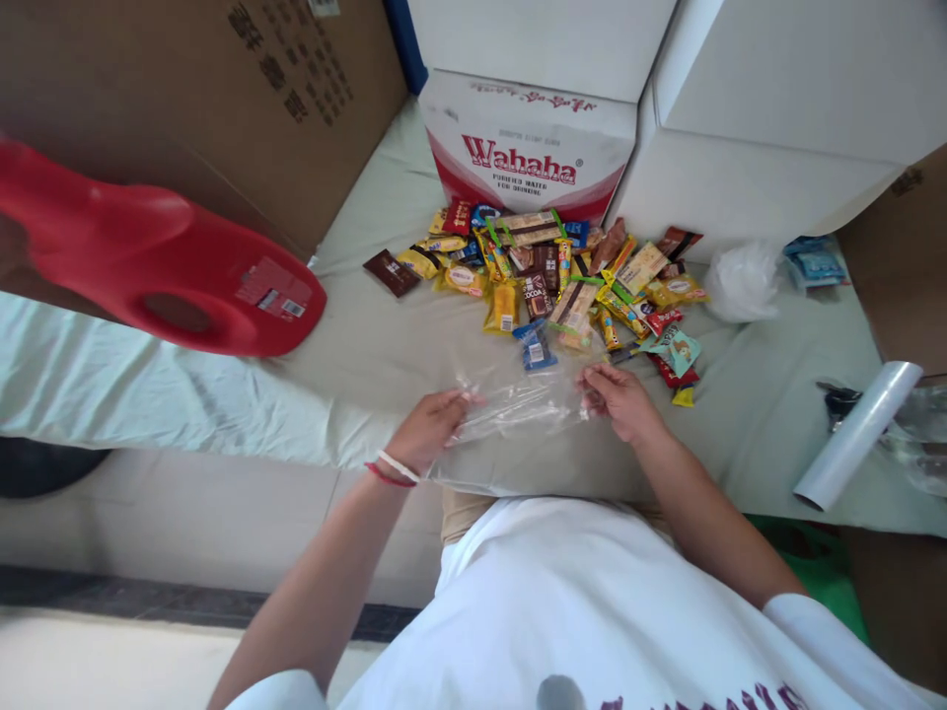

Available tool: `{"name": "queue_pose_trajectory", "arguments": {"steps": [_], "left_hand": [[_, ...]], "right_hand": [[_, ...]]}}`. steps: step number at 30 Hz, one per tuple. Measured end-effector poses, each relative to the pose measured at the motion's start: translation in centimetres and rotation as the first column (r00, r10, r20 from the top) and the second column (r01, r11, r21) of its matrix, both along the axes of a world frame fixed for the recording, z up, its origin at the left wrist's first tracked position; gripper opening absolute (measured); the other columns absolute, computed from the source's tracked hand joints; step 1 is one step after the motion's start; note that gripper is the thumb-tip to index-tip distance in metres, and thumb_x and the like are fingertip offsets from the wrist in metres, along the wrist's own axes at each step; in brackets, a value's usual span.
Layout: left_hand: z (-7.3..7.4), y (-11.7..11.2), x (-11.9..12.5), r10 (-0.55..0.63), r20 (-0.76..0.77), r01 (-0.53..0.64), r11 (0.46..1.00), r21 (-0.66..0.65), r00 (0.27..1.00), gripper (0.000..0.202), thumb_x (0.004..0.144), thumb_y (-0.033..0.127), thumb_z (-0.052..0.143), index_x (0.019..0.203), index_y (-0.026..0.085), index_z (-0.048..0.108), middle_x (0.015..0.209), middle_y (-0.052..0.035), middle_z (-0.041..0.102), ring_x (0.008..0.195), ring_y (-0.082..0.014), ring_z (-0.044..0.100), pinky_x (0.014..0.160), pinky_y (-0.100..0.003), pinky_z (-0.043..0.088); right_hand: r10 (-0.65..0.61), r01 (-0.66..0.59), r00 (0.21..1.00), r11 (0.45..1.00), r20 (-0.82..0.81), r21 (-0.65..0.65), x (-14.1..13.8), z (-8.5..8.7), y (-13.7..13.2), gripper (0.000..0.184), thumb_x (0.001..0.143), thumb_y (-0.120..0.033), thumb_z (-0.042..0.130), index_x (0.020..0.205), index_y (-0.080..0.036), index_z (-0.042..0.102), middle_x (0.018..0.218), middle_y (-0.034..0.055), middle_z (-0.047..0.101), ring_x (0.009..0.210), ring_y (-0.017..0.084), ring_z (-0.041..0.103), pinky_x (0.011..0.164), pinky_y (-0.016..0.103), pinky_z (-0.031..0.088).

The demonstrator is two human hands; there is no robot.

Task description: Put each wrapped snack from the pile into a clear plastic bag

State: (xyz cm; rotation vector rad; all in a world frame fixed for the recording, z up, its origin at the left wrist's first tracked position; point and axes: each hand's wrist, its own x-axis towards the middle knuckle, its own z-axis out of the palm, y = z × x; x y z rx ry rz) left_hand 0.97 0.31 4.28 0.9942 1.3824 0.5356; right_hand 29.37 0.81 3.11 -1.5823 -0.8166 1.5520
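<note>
The person wears a loose white short-sleeved cotton T-shirt, its fabric filling the lower middle of the view. A grey rounded printed patch sits at the bottom edge of the shirt front, and beside it runs a strip of dark purple printed lettering, cut off by the frame and unreadable. The white sleeve hems end above the elbows, leaving both forearms bare. Around the wrist of the left hand are two thin bands lying side by side: a white bracelet and a red string cord. The right hand carries no band or ring that can be made out. A sliver of tan trouser cloth shows just above the shirt.
</note>
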Motion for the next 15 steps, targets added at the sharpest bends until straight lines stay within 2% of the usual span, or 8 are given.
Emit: {"name": "queue_pose_trajectory", "arguments": {"steps": [3,5,6,8,9,11,13,15], "left_hand": [[-0.4,1.9,-2.6,0.144,-0.221,-0.134,0.989,0.059,0.965,0.045,0.085,0.055,0.061,0.106,0.015,0.065,0.058,0.0042,0.045,0.049,-0.0143,0.040,0.051,-0.027,0.033],[0.0,2.0,-2.8,0.353,-0.388,-0.216,0.910,0.353,0.851,0.051,0.083,0.047,0.066,0.122,0.014,0.058,0.078,-0.0023,0.058,0.067,-0.0186,0.054,0.066,-0.032,0.045],[0.5,1.5,-2.3,0.488,-0.425,-0.210,0.808,0.550,0.763,0.054,0.083,0.042,0.068,0.127,0.013,0.055,0.091,-0.0067,0.061,0.080,-0.0214,0.058,0.076,-0.035,0.047],[1.4,-0.1,-0.4,0.677,-0.372,-0.040,0.510,0.859,0.635,0.048,0.084,0.031,0.067,0.128,0.015,0.054,0.108,-0.0124,0.062,0.101,-0.0255,0.059,0.090,-0.041,0.047],[1.8,-1.0,0.8,0.666,-0.342,0.085,0.386,0.918,0.663,0.040,0.086,0.026,0.064,0.124,0.017,0.056,0.111,-0.0123,0.063,0.106,-0.0258,0.059,0.094,-0.042,0.046],[2.0,-2.3,3.2,0.438,-0.437,0.364,0.245,0.899,0.785,0.025,0.090,0.021,0.060,0.115,0.022,0.062,0.107,-0.0084,0.068,0.110,-0.0244,0.062,0.100,-0.041,0.044],[1.0,-2.6,5.1,0.216,-0.617,0.561,0.270,0.783,0.757,0.024,0.094,0.023,0.056,0.116,0.023,0.065,0.112,-0.0088,0.072,0.120,-0.0255,0.061,0.106,-0.043,0.041],[-0.7,-2.0,5.8,0.101,-0.747,0.659,0.404,0.634,0.657,0.038,0.096,0.034,0.056,0.131,0.020,0.063,0.133,-0.0150,0.067,0.135,-0.0317,0.054,0.115,-0.052,0.034]], "right_hand": [[0.045,-0.047,0.999,0.994,-0.024,-0.100,1.8,-0.1,-0.8,0.049,0.059,-0.058,0.083,0.077,-0.017,0.063,0.063,-0.0029,0.060,0.046,0.007,0.050,0.039,0.018,0.034],[0.030,-0.031,1.000,0.994,-0.009,-0.103,1.6,-0.3,-1.5,0.049,0.059,-0.059,0.081,0.075,-0.018,0.061,0.058,-0.0044,0.057,0.043,0.007,0.046,0.036,0.018,0.031],[0.013,-0.013,1.000,0.995,-0.005,-0.097,1.2,-0.4,-1.7,0.048,0.059,-0.059,0.080,0.075,-0.018,0.060,0.057,-0.0049,0.056,0.042,0.007,0.046,0.035,0.018,0.030],[-0.018,0.018,1.000,0.996,-0.003,-0.082,0.2,-0.5,-2.2,0.047,0.061,-0.059,0.078,0.076,-0.019,0.060,0.056,-0.0054,0.055,0.040,0.007,0.044,0.034,0.018,0.029],[-0.028,0.028,1.000,0.997,-0.001,-0.076,-0.3,-0.5,-2.4,0.047,0.062,-0.060,0.077,0.077,-0.019,0.060,0.055,-0.0057,0.055,0.039,0.007,0.043,0.033,0.018,0.027],[-0.015,0.016,1.000,0.997,0.009,-0.076,-0.9,-0.3,-2.9,0.046,0.065,-0.061,0.074,0.079,-0.019,0.061,0.053,-0.0063,0.053,0.037,0.007,0.039,0.032,0.019,0.024],[0.004,-0.001,0.999,0.997,0.032,-0.080,-1.0,-0.1,-3.8,0.046,0.068,-0.062,0.072,0.081,-0.019,0.061,0.053,-0.0063,0.051,0.036,0.007,0.037,0.032,0.021,0.023],[-0.021,0.026,0.997,0.997,0.070,-0.070,-0.3,-0.2,-5.3,0.045,0.071,-0.063,0.071,0.082,-0.020,0.060,0.055,-0.0060,0.051,0.037,0.008,0.037,0.033,0.022,0.024]]}}
